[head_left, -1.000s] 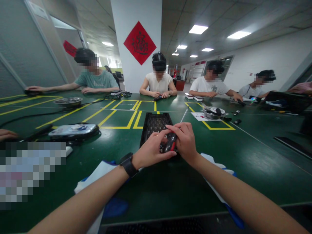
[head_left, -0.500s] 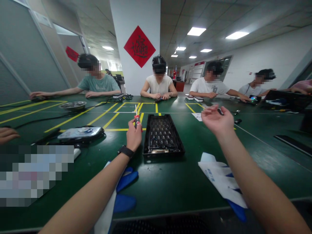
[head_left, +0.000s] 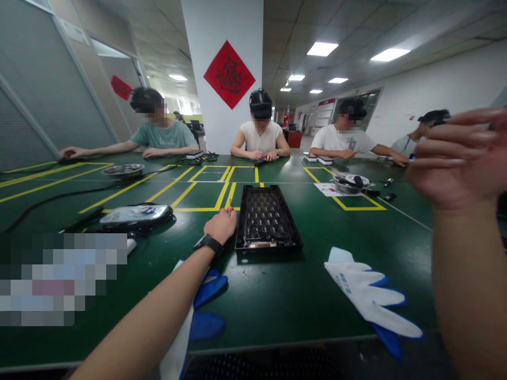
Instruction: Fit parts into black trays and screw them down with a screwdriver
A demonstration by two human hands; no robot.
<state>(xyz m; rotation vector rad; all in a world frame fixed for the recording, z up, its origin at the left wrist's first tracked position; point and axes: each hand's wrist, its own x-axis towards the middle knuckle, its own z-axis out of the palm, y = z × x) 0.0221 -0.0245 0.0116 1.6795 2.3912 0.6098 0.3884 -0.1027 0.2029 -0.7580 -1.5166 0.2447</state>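
My left hand (head_left: 220, 228) is closed around a screwdriver (head_left: 230, 209), just left of a black rectangular casing. Only a bit of its red handle and its shaft show past the fingers. The open-topped black casing (head_left: 268, 216) lies on the green table, with rows of small shiny parts inside and a metal strip at its near end. High at the right edge, close to the camera, my right hand (head_left: 459, 158) has its fingers curled together. A small dark spot shows by its fingertips, too blurred to name.
White-and-blue work gloves lie right (head_left: 368, 290) and left, the left one (head_left: 208, 306) partly under my forearm. A metal bowl (head_left: 350, 183) with dark items stands on paper at right. Another bowl (head_left: 122, 171), a device with cables (head_left: 137, 215) and yellow tape lines lie left. Co-workers sit opposite.
My right hand has swung right and up toward the camera, uncovering the bowl and the right glove. My left hand has lowered beside the casing, and the screwdriver's upright shaft has tipped down.
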